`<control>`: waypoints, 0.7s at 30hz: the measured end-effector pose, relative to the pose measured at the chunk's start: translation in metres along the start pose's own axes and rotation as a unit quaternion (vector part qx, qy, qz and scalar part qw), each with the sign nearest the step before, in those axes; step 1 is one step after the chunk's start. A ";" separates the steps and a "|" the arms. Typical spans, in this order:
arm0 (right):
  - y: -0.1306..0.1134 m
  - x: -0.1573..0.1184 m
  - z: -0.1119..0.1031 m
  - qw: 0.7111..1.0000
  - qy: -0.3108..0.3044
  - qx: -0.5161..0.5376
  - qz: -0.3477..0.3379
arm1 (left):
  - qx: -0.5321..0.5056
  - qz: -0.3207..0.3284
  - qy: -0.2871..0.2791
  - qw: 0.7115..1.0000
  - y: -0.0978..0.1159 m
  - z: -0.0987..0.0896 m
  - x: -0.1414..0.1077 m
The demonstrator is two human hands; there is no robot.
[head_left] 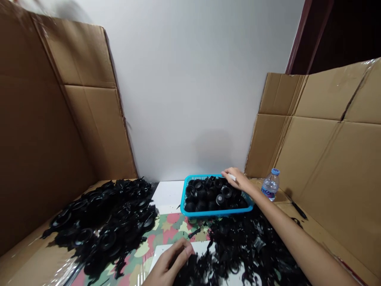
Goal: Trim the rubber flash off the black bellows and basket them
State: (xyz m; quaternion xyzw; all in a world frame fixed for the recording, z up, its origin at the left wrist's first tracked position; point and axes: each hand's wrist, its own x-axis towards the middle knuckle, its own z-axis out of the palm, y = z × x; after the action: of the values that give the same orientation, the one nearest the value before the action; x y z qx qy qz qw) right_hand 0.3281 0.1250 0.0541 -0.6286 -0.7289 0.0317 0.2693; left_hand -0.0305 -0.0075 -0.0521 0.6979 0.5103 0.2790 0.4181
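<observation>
A blue plastic basket (218, 214) full of round black plastic parts (210, 195) stands against the wall. My right hand (237, 178) is over the basket's back right corner, fingers closed, with a small white stick-like piece (231, 177) showing between them. Its kind cannot be made out. Lower down, my left hand (172, 262) is curled above a white board (205, 247), thumb and fingertips together. Whatever it may hold is hidden. Beside it, a heap of shredded black scraps (241, 242) covers much of the board and cloth.
On the left lies a large pile of black plastic parts (113, 214) on a patterned cloth (169, 226). A water bottle (270, 184) and a black pen-like tool (298, 209) are at the right. Cardboard walls (92, 107) enclose both sides.
</observation>
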 end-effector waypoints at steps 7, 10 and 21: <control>-0.020 -0.085 -0.011 0.991 0.106 0.079 -0.030 | -0.002 0.015 -0.040 0.999 0.046 -0.010 -0.012; -0.047 -0.139 0.003 0.984 0.084 0.111 -0.110 | 0.024 0.049 -0.064 0.996 0.051 -0.015 -0.009; -0.075 -0.211 0.035 0.972 -0.015 0.106 -0.208 | 0.005 0.001 -0.065 0.998 0.042 -0.030 -0.012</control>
State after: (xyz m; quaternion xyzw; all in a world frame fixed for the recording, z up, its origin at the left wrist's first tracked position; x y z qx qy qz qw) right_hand 0.2589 -0.0772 -0.0209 -0.4299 -0.8404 0.0619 0.3242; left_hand -0.0390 -0.0154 -0.0005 0.7172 0.4829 0.2310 0.4461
